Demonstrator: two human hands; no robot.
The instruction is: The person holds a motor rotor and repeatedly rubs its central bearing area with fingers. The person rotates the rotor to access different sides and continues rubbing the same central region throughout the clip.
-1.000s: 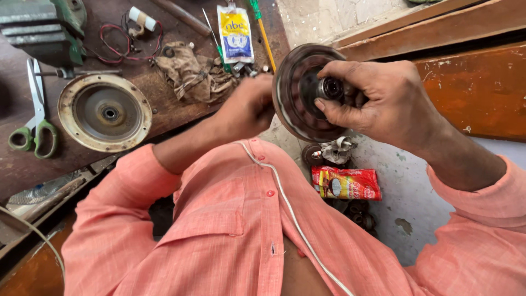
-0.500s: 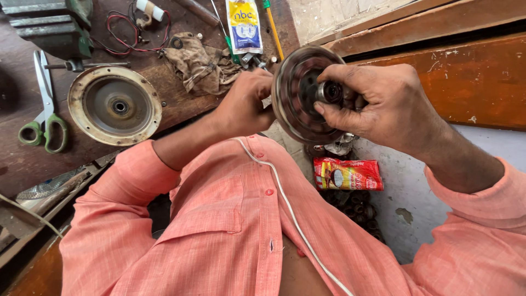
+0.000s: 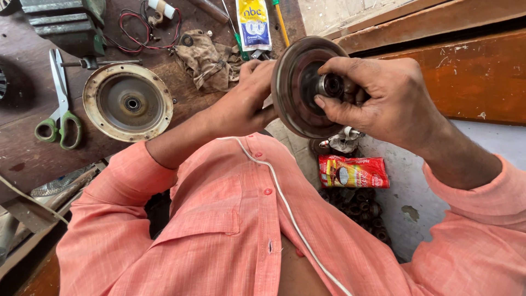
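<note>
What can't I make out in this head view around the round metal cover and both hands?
- Left hand: fingertips hidden behind the round metal cover.
- Cover's back face: turned away.
- Bearing: partly covered by right hand fingers.
- Dark parts on the floor: partly hidden by the red packet and sleeve.

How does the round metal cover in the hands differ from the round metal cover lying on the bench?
The held cover stands on edge between the left hand and right hand; the bench cover lies flat, untouched. The held cover looks dark brown; the bench cover is paler, with a cream, chipped rim. Fingers cover the held cover's centre; the bench cover's centre hole is open. Both are round, dished and worn.
</note>
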